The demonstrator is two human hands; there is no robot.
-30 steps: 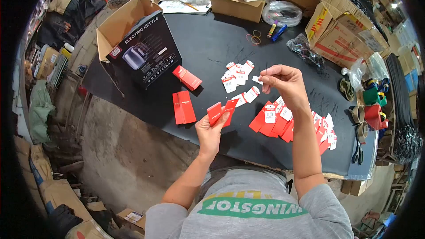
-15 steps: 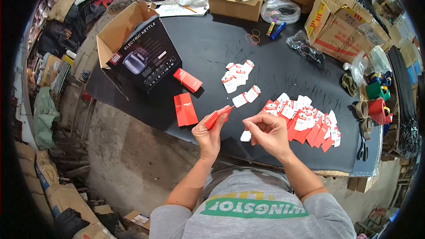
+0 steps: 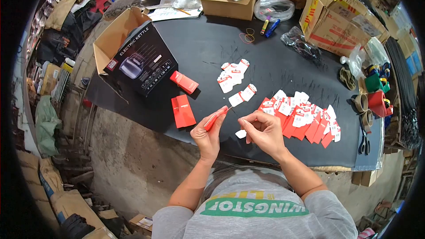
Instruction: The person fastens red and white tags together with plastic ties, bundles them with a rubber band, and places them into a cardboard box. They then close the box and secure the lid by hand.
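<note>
My left hand (image 3: pixel 207 138) is closed on a small stack of red tags (image 3: pixel 216 118), held upright and nearly edge-on between thumb and fingers. To its right, my right hand (image 3: pixel 264 133) is pinched, thumb against forefinger; I cannot tell what thin thing is in it. A white tag piece (image 3: pixel 241 134) shows just below those fingertips. Beyond the hands lie two white-and-red tags (image 3: pixel 243 95) and a small pile of similar tags (image 3: pixel 233 76). Right of my right hand spreads a larger heap of red and white tags (image 3: pixel 305 119), with black strings around it.
Two red tag bundles (image 3: pixel 183 111) (image 3: pixel 184 82) lie left, by the electric kettle box (image 3: pixel 141 57). At the back are cardboard boxes (image 3: pixel 228 6), rubber bands (image 3: pixel 247 36), pens (image 3: pixel 272 28) and bagged black strings (image 3: pixel 302 44). Scissors (image 3: pixel 364 143) and tape rolls (image 3: pixel 367 118) sit at the right edge.
The head view has shifted slightly. My left hand has turned the red tags more edge-on. My right hand stays pinched close beside them, with little movement.
</note>
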